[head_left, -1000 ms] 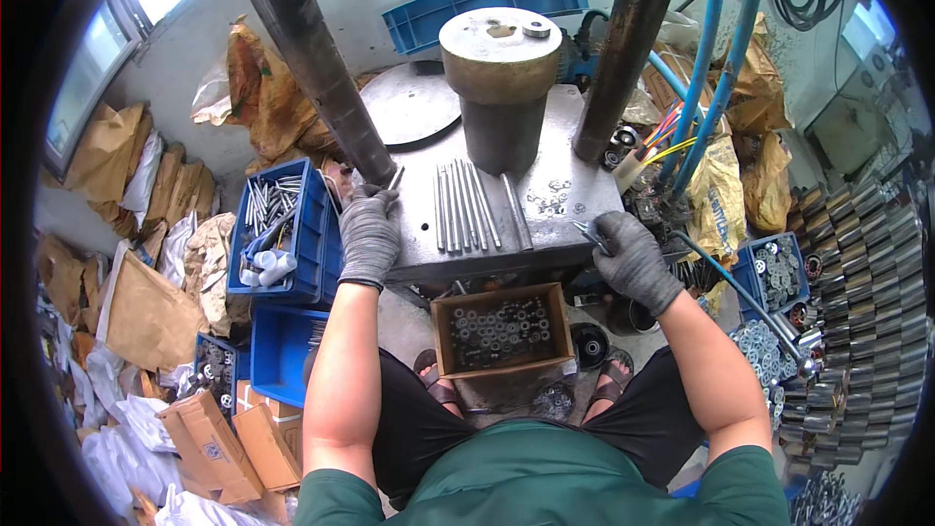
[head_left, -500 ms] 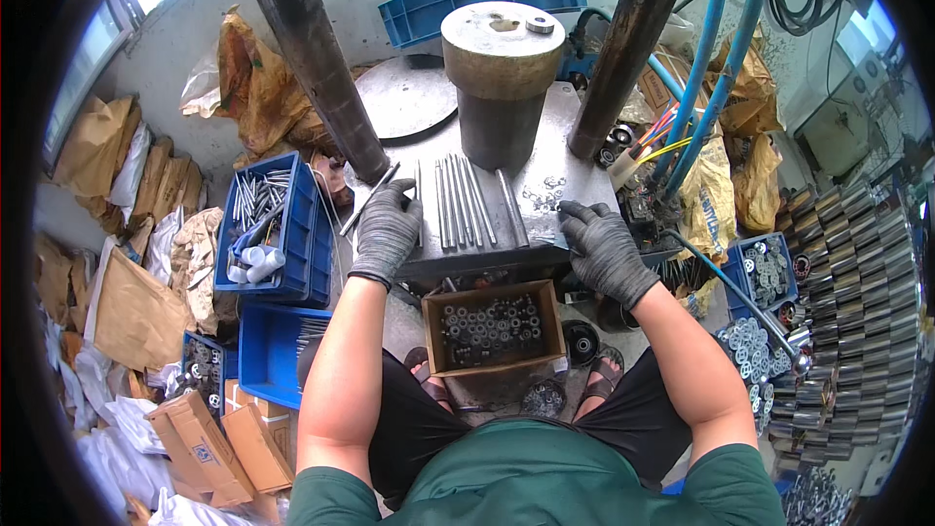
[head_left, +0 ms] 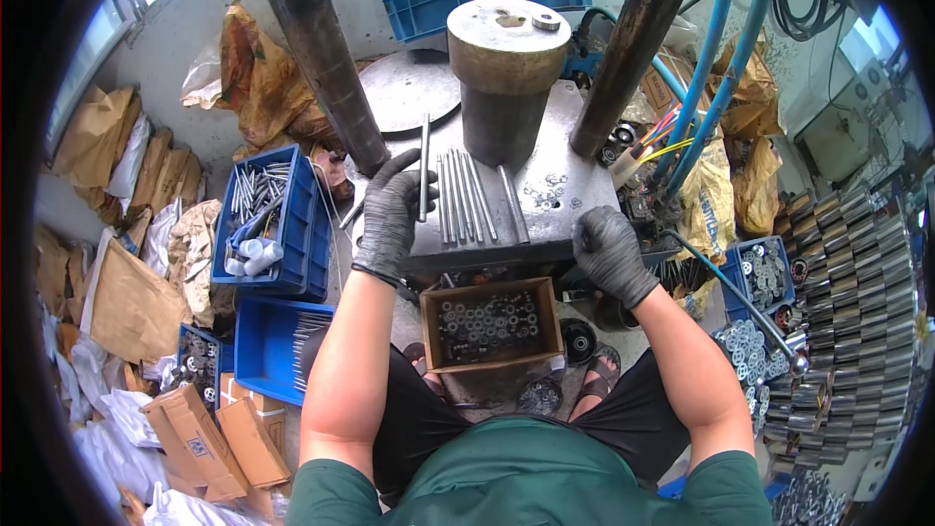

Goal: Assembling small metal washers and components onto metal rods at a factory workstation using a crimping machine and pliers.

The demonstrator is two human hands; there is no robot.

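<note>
gloved hands at a metal counter (head_left: 575, 127), viewed from above. the fingers of the left hand (head_left: 383, 224) are bent and nearly closed on a slim steel rod (head_left: 425, 168), whose far end stands out past them; the index finger extends forward along the rod's left side. the end of a second rod (head_left: 351, 214) shows just left of this hand; whether the palm grips it cannot be told.

the fingers of the right hand (head_left: 614, 253) are curled together at the counter's near right corner; whether they hold anything cannot be told, since the back of the glove hides their inner side.

between the two sets of fingers, from left to right: a row of slim rods (head_left: 466, 197), lying side by side just right of the left fingers; a thicker rod (head_left: 512, 205), lying apart from the row; and scattered small metal rings (head_left: 547, 192), beyond the right fingers and to their left.

beyond the fingers: a heavy stepped cylinder (head_left: 506, 78) bearing one metal ring (head_left: 546, 22), with a flat round plate (head_left: 409, 88) at its left.

nearer the wearer than the fingers, and lower than the counter: a cardboard box (head_left: 494, 364) containing many small round metal parts (head_left: 492, 326).

well left of the left fingers: a blue bin (head_left: 317, 244) with loose metal rods (head_left: 258, 185) and white cylindrical pieces (head_left: 258, 255). well right of the right fingers: stacked metal cylinders (head_left: 847, 331).
</note>
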